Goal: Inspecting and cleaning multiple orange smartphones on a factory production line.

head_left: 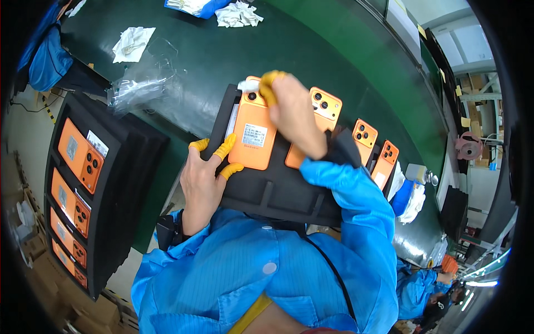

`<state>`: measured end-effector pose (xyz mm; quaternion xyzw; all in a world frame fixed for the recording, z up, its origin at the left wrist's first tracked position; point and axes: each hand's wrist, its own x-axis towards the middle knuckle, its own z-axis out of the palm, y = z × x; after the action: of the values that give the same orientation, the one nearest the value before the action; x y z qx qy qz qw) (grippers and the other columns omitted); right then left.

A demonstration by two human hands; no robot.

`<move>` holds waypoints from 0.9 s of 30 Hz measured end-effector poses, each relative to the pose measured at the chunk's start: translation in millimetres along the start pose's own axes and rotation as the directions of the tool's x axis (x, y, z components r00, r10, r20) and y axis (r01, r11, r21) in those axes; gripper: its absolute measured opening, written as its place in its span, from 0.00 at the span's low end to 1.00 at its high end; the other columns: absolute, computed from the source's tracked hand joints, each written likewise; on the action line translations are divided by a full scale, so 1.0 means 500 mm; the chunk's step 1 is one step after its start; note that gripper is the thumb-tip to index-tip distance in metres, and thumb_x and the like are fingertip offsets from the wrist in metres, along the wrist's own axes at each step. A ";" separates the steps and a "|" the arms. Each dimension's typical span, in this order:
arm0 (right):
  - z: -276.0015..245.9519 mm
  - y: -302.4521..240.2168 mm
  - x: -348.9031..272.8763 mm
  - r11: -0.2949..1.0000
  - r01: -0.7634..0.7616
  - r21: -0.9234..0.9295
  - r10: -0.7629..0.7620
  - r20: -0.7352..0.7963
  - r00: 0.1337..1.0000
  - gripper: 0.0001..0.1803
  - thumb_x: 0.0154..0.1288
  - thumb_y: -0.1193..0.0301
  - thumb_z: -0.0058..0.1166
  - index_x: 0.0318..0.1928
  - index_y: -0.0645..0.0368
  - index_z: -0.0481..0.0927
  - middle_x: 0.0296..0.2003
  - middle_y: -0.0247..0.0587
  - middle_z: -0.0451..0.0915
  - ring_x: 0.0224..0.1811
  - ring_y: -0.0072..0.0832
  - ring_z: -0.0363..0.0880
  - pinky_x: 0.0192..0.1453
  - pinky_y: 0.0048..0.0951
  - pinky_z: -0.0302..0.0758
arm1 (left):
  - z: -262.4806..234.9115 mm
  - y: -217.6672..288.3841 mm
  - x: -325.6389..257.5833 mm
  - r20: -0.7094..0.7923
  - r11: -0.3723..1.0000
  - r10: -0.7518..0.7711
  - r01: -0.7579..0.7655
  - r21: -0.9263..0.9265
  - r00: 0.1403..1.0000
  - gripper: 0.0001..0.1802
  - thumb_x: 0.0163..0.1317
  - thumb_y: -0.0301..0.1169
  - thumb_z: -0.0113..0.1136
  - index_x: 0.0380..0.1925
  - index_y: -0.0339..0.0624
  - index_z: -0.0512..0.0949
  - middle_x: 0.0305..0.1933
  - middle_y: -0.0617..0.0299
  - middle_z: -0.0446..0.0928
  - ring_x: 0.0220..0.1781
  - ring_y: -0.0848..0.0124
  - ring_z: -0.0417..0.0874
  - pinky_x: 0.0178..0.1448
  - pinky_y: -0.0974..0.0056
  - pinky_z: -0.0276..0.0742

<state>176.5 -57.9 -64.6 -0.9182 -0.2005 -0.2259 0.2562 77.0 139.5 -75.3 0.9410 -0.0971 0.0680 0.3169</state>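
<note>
A black foam tray (250,192) lies in front of me with several orange phones in a row, backs up. My left hand (201,181), with yellow finger cots, is spread at the left edge of the nearest-left phone (250,158), fingertips touching its side and the tray. That phone bears a white printed label (255,135). My right hand (295,111), also in yellow finger cots, pinches a small white cloth (248,86) against this phone's camera area, partly hiding it. The right forearm crosses over a second orange phone (327,106).
At left stands a stack of black foam trays (125,139) holding more orange phones (71,146). Clear plastic bags (139,86) and crumpled white cloths (133,44) lie on the green table (211,50). A blue-and-white bundle (409,199) sits right. A co-worker in blue (414,289) is at lower right.
</note>
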 end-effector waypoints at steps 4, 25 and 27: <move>-0.013 -0.051 -0.120 0.999 0.039 0.015 -0.042 0.270 0.962 0.12 0.45 0.82 0.55 0.35 0.64 0.74 0.28 0.52 0.72 0.32 0.50 0.73 0.36 0.44 0.72 | 0.016 -0.005 0.004 0.016 0.998 -0.026 0.026 -0.048 1.000 0.29 0.45 0.35 0.73 0.52 0.53 0.80 0.47 0.49 0.71 0.46 0.53 0.78 0.44 0.56 0.77; -0.009 0.026 0.035 0.993 0.081 -0.084 -0.078 0.039 0.996 0.09 0.54 0.81 0.55 0.38 0.61 0.76 0.30 0.46 0.77 0.34 0.45 0.77 0.37 0.40 0.75 | 0.015 -0.010 0.002 0.007 0.991 -0.040 0.040 -0.131 0.999 0.32 0.43 0.33 0.74 0.53 0.43 0.77 0.48 0.51 0.72 0.48 0.54 0.78 0.48 0.57 0.78; 0.014 0.008 0.020 0.988 0.108 -0.114 -0.102 0.054 0.993 0.10 0.51 0.82 0.52 0.36 0.61 0.74 0.28 0.44 0.75 0.34 0.41 0.76 0.37 0.39 0.75 | 0.008 -0.015 0.005 0.039 0.985 -0.029 0.035 -0.172 0.999 0.34 0.43 0.32 0.74 0.54 0.43 0.76 0.48 0.52 0.72 0.49 0.55 0.78 0.50 0.58 0.77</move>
<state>188.9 -54.8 -66.2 -0.9249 -0.2411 -0.2285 0.1848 81.4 142.6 -82.1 0.9126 -0.0932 0.0372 0.3963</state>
